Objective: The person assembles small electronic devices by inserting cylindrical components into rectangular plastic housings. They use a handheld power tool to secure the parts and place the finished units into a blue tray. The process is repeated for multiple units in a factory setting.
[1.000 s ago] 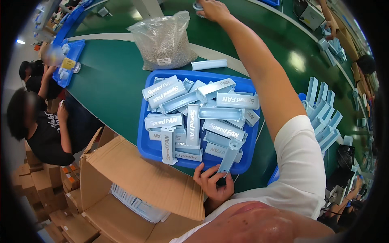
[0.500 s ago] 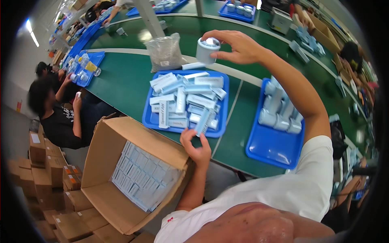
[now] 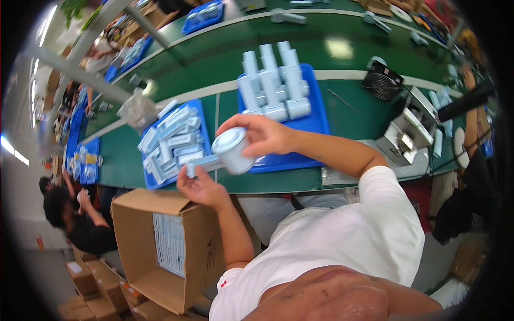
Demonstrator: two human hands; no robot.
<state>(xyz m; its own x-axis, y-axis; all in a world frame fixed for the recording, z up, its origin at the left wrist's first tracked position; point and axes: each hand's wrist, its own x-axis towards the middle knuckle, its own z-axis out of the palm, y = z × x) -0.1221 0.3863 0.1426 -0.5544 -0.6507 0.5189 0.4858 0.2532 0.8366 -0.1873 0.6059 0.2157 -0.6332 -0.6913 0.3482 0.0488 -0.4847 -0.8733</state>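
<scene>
Pale blue plastic in both hands, above the front of the green worktop (image 3: 350,125). Gripping a short, wide cylinder (image 3: 234,156) in the right hand (image 3: 261,137), with fingers over the far side and thumb on the near side. Pinching the outer end of a slim, pale blue handle (image 3: 209,162) between thumb and fingers of the left hand (image 3: 199,187). Handle end right up against the cylinder; impossible to tell whether joined to it.

Just beyond the left hand, on the worktop, a blue tray (image 3: 205,128) heaped with loose, pale blue strips (image 3: 179,140), lying at many angles. Near the far end of that tray, a clear bag (image 3: 137,111) of small grains, with a single pale blue piece (image 3: 168,108) close by. Farther right, partly behind the right hand, a second blue tray (image 3: 318,107) bearing rows of cylinders with long handles (image 3: 276,109). To the right of it, a thin dark rod (image 3: 341,100), a round black fan-like thing (image 3: 382,80) and a boxy metal device (image 3: 405,138).

Below the worktop edge, near the left forearm, an open cardboard box (image 3: 205,249) with pale blue pieces (image 3: 169,243) packed close together inside. Off to the left, a co-worker in black (image 3: 88,230), seated by the worktop.
</scene>
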